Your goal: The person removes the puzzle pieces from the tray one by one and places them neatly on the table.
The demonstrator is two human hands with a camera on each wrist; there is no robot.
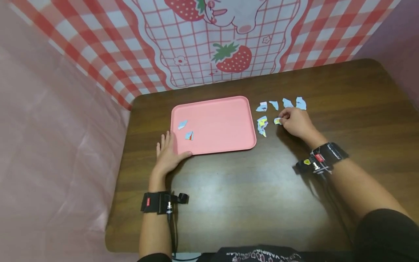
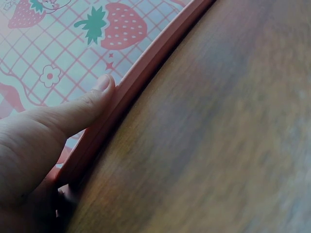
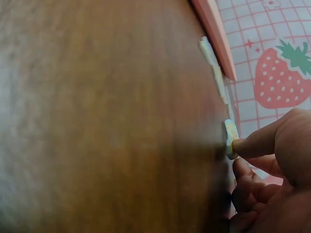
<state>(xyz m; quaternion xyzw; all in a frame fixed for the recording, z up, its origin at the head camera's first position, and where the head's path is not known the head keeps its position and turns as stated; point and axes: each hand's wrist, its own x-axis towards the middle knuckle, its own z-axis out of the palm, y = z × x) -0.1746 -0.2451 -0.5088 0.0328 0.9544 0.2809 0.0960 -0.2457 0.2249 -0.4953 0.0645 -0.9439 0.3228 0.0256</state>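
Note:
My left hand (image 1: 168, 154) rests at the near left corner of a pink tray (image 1: 216, 127). Its fingers lie along the left side, and its thumb touches the near rim, as the left wrist view also shows. Two torn pale blue paper pieces, one with a red patch (image 1: 189, 136), lie in the tray. To the tray's right, my right hand (image 1: 296, 122) pinches a small yellow and blue paper piece (image 3: 230, 140) between thumb and fingers, close over the table. Beside it lies a larger torn piece with yellow markings (image 1: 262, 125).
Several light blue torn pieces, among them one at the right end (image 1: 300, 103), form a row behind my right hand. The brown wooden table (image 1: 222, 203) backs onto a red checked cloth with strawberries (image 1: 234, 59). A pink curtain (image 1: 59, 145) hangs at the left.

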